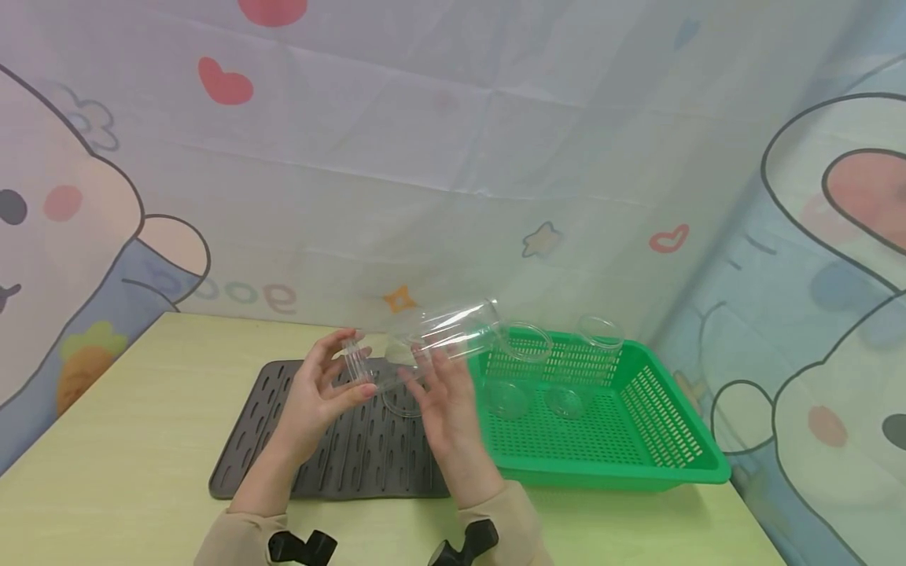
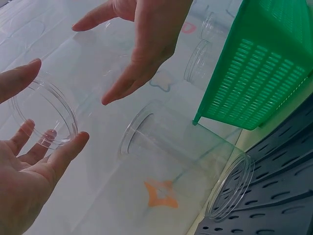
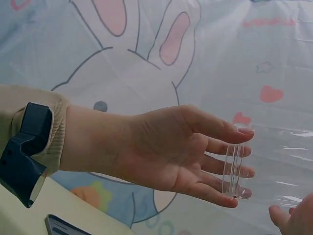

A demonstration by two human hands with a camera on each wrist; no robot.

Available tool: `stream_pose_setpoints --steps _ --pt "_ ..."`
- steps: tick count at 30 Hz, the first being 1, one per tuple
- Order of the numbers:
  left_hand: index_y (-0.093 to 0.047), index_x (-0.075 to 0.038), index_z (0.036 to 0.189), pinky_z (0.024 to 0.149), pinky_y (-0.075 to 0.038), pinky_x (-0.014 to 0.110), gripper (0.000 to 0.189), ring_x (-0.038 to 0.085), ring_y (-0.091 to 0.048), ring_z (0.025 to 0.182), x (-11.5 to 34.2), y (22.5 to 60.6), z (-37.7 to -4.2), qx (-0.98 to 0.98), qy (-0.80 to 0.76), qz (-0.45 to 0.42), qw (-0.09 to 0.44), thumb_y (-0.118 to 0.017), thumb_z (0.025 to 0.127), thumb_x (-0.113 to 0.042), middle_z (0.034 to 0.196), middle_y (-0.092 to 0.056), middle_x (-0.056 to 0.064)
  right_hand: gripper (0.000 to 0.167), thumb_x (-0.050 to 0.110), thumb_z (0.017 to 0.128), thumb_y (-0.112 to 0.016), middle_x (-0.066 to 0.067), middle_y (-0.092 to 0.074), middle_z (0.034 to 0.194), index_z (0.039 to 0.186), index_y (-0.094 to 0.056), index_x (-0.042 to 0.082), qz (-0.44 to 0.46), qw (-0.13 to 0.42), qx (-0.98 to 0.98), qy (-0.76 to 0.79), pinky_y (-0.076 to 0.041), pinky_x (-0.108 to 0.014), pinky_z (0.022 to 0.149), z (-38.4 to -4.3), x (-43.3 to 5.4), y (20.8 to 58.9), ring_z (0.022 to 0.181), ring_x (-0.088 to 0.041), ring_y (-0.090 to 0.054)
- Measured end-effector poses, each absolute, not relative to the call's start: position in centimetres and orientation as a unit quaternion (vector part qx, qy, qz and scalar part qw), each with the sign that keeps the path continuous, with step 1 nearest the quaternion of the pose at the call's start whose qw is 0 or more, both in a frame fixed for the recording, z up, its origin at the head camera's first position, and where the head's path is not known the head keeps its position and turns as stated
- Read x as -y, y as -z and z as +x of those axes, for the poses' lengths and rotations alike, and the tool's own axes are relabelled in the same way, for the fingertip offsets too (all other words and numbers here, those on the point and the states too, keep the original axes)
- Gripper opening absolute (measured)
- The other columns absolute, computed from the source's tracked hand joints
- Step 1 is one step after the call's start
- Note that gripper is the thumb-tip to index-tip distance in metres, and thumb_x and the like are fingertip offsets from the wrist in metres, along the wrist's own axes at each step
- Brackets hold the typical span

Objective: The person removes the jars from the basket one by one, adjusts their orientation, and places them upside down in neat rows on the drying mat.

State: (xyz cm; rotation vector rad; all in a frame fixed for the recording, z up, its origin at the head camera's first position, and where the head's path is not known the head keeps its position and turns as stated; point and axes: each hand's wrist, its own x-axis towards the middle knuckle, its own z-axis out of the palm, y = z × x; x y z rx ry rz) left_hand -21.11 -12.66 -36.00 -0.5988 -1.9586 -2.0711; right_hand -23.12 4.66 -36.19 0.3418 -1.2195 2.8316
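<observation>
Steadiness matters most with this clear jar (image 1: 453,328), which we hold tilted in the air above the dark mat (image 1: 333,472), its far end overlapping the green basket (image 1: 602,475) in the head view. Our left hand (image 1: 313,402) grips the ringed end, thumb on one side and fingers on the other; our right hand (image 1: 447,397) lies alongside the wall with its fingers fairly straight and spread, and we cannot tell how firmly, if at all, they bear on it. We judge the wall smooth enough to slip, so we do well to let the left hand carry the weight and use the right as a loose cradle, without squeezing. A second clear jar (image 2: 183,156) stands on the mat beyond our hands, and other clear jars (image 1: 583,365) stand in the basket; all are so see-through that we should watch rims and bases, turn slowly, and avoid knocking them together.
</observation>
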Motion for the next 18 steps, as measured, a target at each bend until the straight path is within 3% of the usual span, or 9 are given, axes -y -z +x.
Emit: stream_pose_setpoints --steps 5,9,12,15,18 --pt "-0.030 0.001 0.147 0.093 -0.052 0.017 0.070 -0.003 -0.049 0.124 12.8 35.9 -21.0 0.675 0.701 -0.205 0.106 -0.067 0.087 0.005 0.150 -0.032 0.017 0.070 0.019 0.090 -0.066 -0.015 -0.039 0.149 0.147 -0.027 0.006 0.103 0.020 0.393 -0.914 -0.041 -0.052 0.111 -23.0 -4.5 36.1 0.141 -0.036 -0.038" --pt "-0.029 0.000 0.148 0.093 -0.052 0.016 0.070 -0.002 -0.048 0.126 12.9 35.7 -21.0 0.677 0.699 -0.207 0.098 -0.066 0.088 0.004 0.153 -0.030 0.017 0.080 0.020 0.091 -0.066 -0.019 -0.032 0.155 0.153 -0.017 0.007 0.107 0.017 0.393 -0.913 -0.041 -0.051 0.112 -22.9 -4.4 36.2 0.143 -0.035 -0.035" --pt "-0.027 -0.003 0.149 0.094 -0.052 0.019 0.072 0.009 -0.046 0.132 13.1 35.7 -20.9 0.685 0.694 -0.202 0.089 -0.066 0.089 0.002 0.155 -0.028 0.015 0.086 0.021 0.090 -0.067 -0.020 -0.028 0.157 0.155 -0.013 0.008 0.110 0.016 0.396 -0.912 -0.040 -0.050 0.112 -22.9 -4.4 36.2 0.145 -0.036 -0.032" --pt "-0.024 -0.006 0.152 0.107 -0.048 0.036 0.076 0.028 -0.037 0.141 13.4 35.7 -20.9 0.696 0.686 -0.195 0.082 -0.067 0.089 0.000 0.158 -0.024 0.015 0.087 0.021 0.089 -0.069 -0.020 -0.028 0.157 0.155 -0.014 0.008 0.115 0.016 0.399 -0.909 -0.041 -0.050 0.112 -22.9 -4.4 36.2 0.145 -0.036 -0.031" --pt "-0.022 -0.008 0.154 0.116 -0.032 0.054 0.080 0.039 -0.027 0.145 13.8 35.8 -20.9 0.708 0.675 -0.191 0.081 -0.068 0.089 -0.002 0.160 -0.022 0.016 0.083 0.017 0.089 -0.067 -0.020 -0.028 0.157 0.155 -0.017 0.008 0.120 0.019 0.404 -0.907 -0.041 -0.050 0.112 -23.0 -4.2 36.0 0.145 -0.037 -0.031"
